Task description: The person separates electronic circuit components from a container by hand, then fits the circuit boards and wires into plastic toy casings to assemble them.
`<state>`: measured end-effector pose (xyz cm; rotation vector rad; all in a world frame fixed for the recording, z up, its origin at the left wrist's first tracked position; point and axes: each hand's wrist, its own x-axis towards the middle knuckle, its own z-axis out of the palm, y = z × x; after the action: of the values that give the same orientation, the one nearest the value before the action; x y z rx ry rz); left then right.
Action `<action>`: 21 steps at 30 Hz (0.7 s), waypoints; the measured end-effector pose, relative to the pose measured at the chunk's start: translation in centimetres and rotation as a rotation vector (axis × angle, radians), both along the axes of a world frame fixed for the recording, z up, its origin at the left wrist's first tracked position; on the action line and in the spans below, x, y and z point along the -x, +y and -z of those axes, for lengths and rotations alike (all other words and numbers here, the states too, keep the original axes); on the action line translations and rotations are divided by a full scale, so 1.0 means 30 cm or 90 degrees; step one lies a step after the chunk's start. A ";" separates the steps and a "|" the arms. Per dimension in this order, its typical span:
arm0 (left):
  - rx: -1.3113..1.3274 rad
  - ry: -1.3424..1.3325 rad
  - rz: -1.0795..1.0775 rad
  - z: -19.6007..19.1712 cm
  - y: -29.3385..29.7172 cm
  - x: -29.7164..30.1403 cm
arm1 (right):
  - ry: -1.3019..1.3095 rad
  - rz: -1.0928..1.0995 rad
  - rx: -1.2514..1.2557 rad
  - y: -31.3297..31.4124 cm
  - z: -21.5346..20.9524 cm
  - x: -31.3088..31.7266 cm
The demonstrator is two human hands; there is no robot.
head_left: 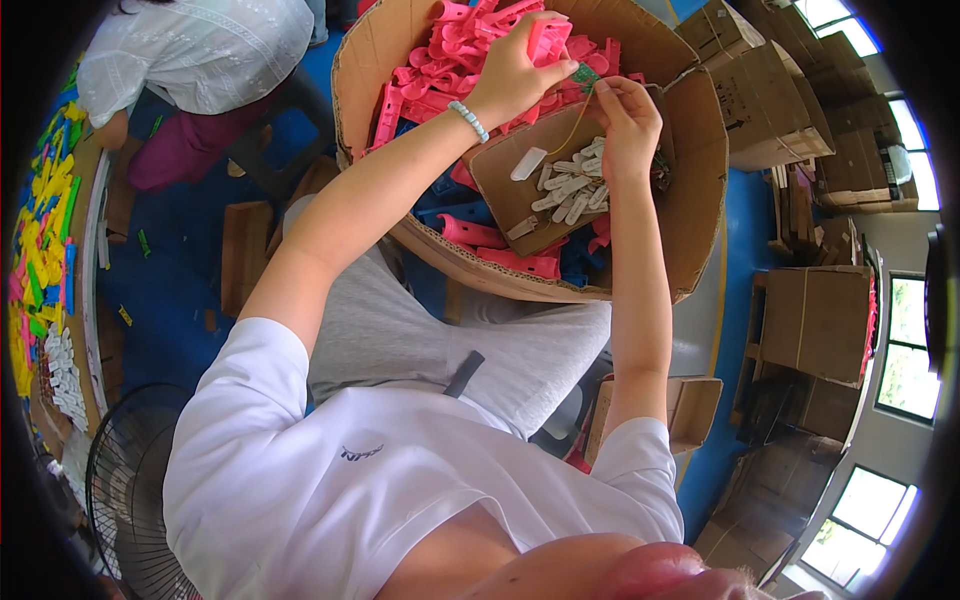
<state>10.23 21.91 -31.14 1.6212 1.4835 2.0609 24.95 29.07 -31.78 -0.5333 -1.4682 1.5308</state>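
Note:
My left hand [515,78], a beaded bracelet at its wrist, is closed on a pink plastic piece [548,40] over the large carton. Beside its thumb is a small green circuit board [585,74], pinched by the fingertips of my right hand [630,125]. From the board a thin yellow wire [573,128] runs down to a white flat piece [528,163]. Below my hands, a small cardboard box [500,190] holds several white flat pieces [572,190] with wires. Pink plastic parts [440,75] fill much of the large carton [480,262] around it.
Blue parts [470,213] lie among the pink ones. At left, a person [200,60] sits by a table heaped with coloured parts [45,230]. A black fan [135,490] stands at lower left. Stacked cartons [810,310] line the right side.

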 end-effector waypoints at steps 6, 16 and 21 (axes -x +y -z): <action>0.009 -0.596 0.290 0.066 0.085 0.125 | -0.030 -0.235 0.089 -0.006 -0.003 0.001; 0.155 -0.519 0.378 0.063 0.047 0.086 | -0.084 -0.152 0.096 -0.052 0.047 0.044; 0.070 -0.464 0.356 0.045 0.017 -0.007 | 0.000 -0.076 0.147 -0.019 0.048 0.019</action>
<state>10.42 22.43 -32.47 0.9177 0.7657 1.8759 24.38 28.50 -33.23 -0.5894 -1.3523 1.8072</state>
